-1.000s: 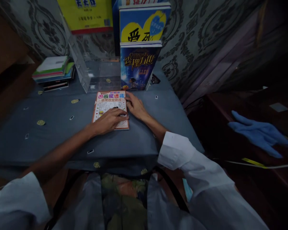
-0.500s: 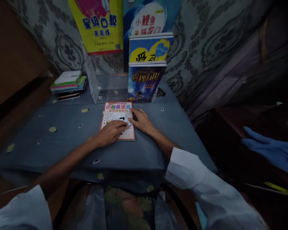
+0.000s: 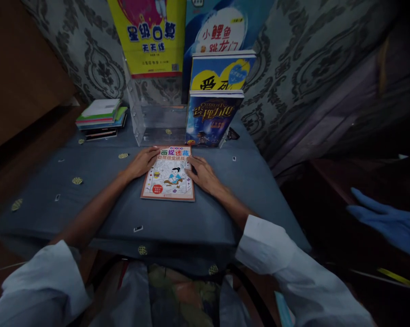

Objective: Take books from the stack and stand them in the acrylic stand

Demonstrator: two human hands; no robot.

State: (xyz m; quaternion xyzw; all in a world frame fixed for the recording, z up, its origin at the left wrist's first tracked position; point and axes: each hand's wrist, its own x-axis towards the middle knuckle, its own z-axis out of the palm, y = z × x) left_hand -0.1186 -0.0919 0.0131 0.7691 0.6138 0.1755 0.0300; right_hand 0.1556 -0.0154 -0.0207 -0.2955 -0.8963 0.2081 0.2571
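A thin children's picture-puzzle book (image 3: 169,175) lies flat on the cloth-covered table, its cover up. Chinese title characters run across its top above a drawn figure in blue. My left hand (image 3: 142,163) rests at the upper left edge, its fingertips over the cover and part of the title. At the right edge lies my right hand (image 3: 203,174), thumb and forefinger apart and touching the cover's side. Both hands have their fingers stretched out rather than wrapped round the book. The undersides of the fingers are hidden.
Behind the book, a clear acrylic stand (image 3: 138,120) holds several upright books, with a dark blue one (image 3: 211,120) in front. A stack of books (image 3: 101,116) sits at the table's left back. A blue glove (image 3: 388,218) shows beyond the right table edge.
My left hand has moved off the middle of the cover, up and left to the book's edge, uncovering the drawing. My right hand stays at the right edge. The view has shifted slightly.
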